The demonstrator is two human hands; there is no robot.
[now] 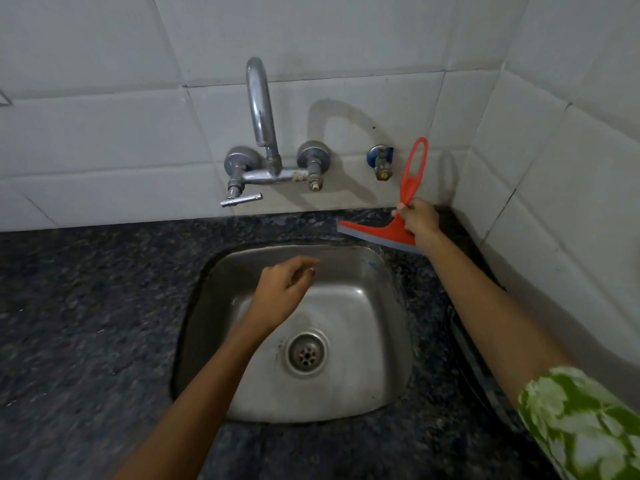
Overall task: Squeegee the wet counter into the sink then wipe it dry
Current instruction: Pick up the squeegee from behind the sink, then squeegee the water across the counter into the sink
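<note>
My right hand [419, 220] grips a red squeegee [377, 232] low on its looped handle, at the back right corner of the dark granite counter [86, 306]. Its grey blade lies along the counter just behind the steel sink [391, 306], handle pointing up against the wall. My left hand [282, 294] hovers over the sink basin with loosely curled fingers and holds nothing. The drain [307, 355] sits in the middle of the basin.
A chrome wall tap [261, 109] with two valves curves out above the sink. A small blue-ringed valve [381, 162] sits on the tiled wall to its right. A side wall closes the counter on the right. A dark strip [471, 355] lies along the counter's right edge.
</note>
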